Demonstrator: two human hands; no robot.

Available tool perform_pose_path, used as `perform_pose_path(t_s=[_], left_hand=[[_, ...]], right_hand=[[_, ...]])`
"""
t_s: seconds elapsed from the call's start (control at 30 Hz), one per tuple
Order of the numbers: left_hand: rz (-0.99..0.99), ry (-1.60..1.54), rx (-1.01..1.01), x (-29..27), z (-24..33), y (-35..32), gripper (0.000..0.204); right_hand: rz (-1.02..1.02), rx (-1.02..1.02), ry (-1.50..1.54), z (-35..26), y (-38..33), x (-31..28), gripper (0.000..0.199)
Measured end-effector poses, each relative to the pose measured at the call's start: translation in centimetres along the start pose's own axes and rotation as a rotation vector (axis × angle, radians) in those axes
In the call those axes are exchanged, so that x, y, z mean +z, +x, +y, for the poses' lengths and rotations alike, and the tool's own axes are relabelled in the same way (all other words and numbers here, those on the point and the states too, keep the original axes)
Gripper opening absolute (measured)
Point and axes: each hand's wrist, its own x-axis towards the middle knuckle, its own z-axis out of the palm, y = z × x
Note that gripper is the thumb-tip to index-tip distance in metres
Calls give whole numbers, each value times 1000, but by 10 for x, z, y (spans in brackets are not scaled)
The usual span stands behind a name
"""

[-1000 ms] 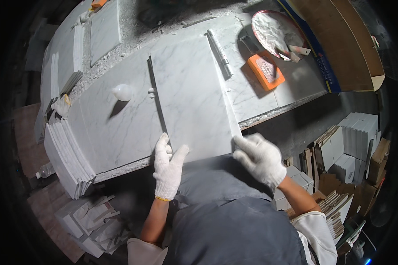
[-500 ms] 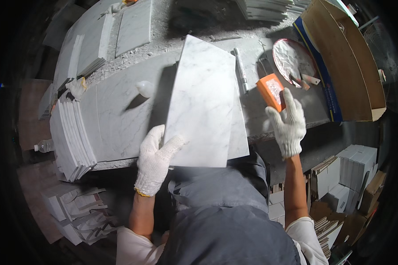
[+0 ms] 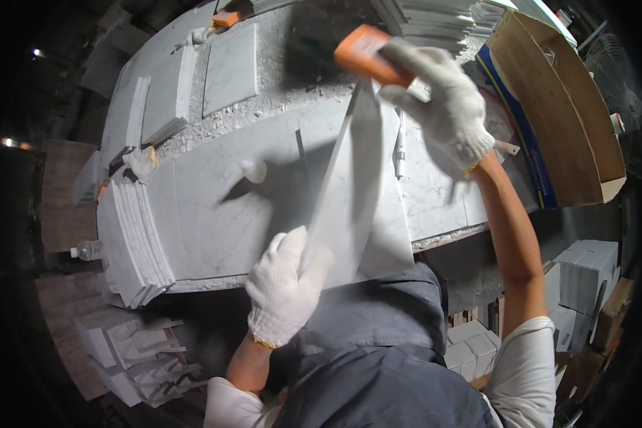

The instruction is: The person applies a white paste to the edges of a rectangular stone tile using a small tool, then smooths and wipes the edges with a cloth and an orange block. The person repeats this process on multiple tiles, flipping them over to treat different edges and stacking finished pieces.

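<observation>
A white marble tile (image 3: 353, 192) stands tilted up on its near edge over the marble-topped bench (image 3: 214, 207). My left hand (image 3: 285, 285), in a white knit glove, grips the tile's lower left corner. My right hand (image 3: 442, 100), also gloved, holds an orange block (image 3: 364, 53) against the tile's raised top edge.
A stack of white tiles (image 3: 132, 242) sits at the bench's left end, more tiles (image 3: 228, 68) lie at the back. A cardboard box (image 3: 563, 107) stands at the right. A small white knob (image 3: 253, 170) rests on the bench. Boxes (image 3: 585, 271) and tile scraps (image 3: 132, 349) lie on the floor.
My right hand picked the orange block off the bench and brought it to the tile's top edge. The tile went from lying flat to tilted steeply upright.
</observation>
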Motion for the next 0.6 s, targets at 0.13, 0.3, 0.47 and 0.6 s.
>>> perform_pose_path(t_s=[0.13,0.3,0.47,0.6], left_hand=[[42,4,33,3,5,-1,41],[100,87,173,5,7,0,38],[151,85,201,7,14,0,32],[105,119,161,8,23,-2,26]], right_hand=[[-356,-233,-96,-40,-9,-11,64],[-166,27,-183,-25,25,-19,46],[-313,-321,-305,-35,20,-26,43],[-389,-111,-306,-38,42,-37,48]])
